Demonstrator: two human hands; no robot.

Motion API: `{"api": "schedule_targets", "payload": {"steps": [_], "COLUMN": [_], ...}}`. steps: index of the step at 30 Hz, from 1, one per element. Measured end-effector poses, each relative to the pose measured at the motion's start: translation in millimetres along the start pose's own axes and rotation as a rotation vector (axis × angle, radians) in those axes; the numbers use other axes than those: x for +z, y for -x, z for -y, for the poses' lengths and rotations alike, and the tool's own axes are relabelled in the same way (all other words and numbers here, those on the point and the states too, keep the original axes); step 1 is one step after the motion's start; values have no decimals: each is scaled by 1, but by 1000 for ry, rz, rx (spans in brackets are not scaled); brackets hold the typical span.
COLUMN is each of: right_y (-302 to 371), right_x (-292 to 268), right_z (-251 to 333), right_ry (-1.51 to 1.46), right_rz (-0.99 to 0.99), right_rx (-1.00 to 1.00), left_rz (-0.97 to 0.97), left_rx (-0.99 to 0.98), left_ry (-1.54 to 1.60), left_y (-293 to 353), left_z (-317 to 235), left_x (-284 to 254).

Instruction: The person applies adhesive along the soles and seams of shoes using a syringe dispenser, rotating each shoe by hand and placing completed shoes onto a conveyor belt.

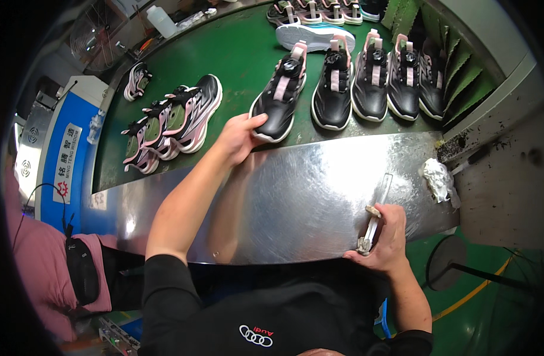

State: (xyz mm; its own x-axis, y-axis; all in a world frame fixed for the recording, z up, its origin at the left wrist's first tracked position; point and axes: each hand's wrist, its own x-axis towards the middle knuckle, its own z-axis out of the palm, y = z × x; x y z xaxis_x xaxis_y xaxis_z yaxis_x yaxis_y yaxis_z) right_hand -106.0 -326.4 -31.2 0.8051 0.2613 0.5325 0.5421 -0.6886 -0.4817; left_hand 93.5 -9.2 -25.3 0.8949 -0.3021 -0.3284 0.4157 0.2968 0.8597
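Observation:
My left hand [241,137] grips the toe of a black sneaker [279,110] with pink tabs and a white sole, thumb on top of the toe. The shoe rests at the near edge of the green belt, heel pointing away from me. Over the metal worktop [295,196], my right hand [385,237] is closed around a small whitish tool [371,230] with lumpy, stained ends; its exact kind I cannot make out. To the right of the held shoe stands a row of similar black sneakers [369,83].
Several sneakers lie tilted on the green belt [236,71] at left. A grey sole [307,38] and more shoes are at the back. Crumpled white material [439,180] sits by the right wall. A person in pink [43,267] is close at left, near a blue machine [61,154].

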Motion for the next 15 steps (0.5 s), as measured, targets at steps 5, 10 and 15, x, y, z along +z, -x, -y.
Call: {"api": "schedule_targets", "payload": {"steps": [5,10,15], "right_y": [1,2,1], "right_x": [1,-1,-2], "right_z": [2,1,-1], "right_ry": [31,10,33], "right_rz": [14,34,-4], "right_rx": [34,57,35], "left_rz": [-26,-109,-441], "left_rx": [-18,-44,314], "left_ry": [-96,-595,-308], "left_y": [-49,-9,80], "left_z": [15,-10,-16], "left_x": [27,5,-69]}}
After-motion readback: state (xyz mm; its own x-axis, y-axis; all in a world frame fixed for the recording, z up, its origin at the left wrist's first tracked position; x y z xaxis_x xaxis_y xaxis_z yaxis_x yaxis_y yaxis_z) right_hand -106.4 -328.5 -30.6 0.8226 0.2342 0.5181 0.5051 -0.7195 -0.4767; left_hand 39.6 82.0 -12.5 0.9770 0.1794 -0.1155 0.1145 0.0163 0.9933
